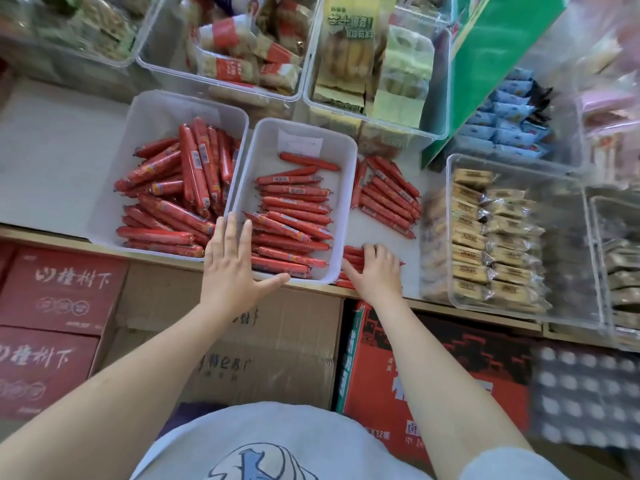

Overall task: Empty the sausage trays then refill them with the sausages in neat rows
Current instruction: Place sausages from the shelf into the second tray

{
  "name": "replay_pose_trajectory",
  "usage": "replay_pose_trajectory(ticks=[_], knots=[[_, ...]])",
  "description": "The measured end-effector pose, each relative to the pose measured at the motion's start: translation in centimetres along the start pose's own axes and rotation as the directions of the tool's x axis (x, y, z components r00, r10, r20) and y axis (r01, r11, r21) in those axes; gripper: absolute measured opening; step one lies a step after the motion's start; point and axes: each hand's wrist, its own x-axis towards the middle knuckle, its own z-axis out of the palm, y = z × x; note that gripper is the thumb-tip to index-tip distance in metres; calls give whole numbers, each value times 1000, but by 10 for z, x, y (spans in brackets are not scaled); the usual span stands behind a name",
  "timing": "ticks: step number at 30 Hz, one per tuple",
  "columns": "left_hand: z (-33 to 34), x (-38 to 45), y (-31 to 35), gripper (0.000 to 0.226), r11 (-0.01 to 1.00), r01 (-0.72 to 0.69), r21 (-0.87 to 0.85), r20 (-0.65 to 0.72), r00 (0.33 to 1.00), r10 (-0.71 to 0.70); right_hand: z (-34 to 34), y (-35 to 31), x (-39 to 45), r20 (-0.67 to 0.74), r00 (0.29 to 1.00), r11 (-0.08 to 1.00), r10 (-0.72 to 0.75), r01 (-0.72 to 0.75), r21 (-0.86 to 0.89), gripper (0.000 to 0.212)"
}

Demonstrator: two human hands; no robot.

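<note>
left hand (231, 268): fingers straight, spread, flat on near corner of middle tray (341, 188)
right hand (375, 271): fingers curled over small sausage bunch (351, 256) on shelf (52, 161), right of the tray
tray contents: sausages (294, 216) in rough rows
left tray (152, 119): jumbled sausages
loose pile (389, 195): on shelf, right of the tray

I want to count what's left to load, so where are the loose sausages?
Two loose sausage piles lie on the shelf right of the middle tray; the right hand grips the nearer pile.

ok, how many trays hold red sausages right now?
2. The left tray holds a jumbled pile; the middle tray beside it holds rough rows. More sausages lie loose on the shelf, outside any tray.
</note>
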Motion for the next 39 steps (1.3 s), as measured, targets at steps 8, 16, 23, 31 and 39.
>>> replay_pose_trajectory(ticks=[8,16,23,31,39], knots=[[2,0,-1,122,1000,5,22,-7,1000,-5,17,3,3,-99,994,995,-48,39,-92,79],[3,1,-1,122,999,0,42,-10,1000,0,16,4,3,-128,987,991,-96,84,-101,76],[4,3,-3,124,999,5,49,0,1000,-5,5,5,5,-73,997,994,-19,12,-105,71],[7,4,-4,125,999,1,36,-3,1000,-1,-44,16,25,-8,981,973,193,-190,127,75],[9,4,-6,125,998,-2,60,15,1000,1,-121,-90,67,-340,912,904,-230,330,273,36]])
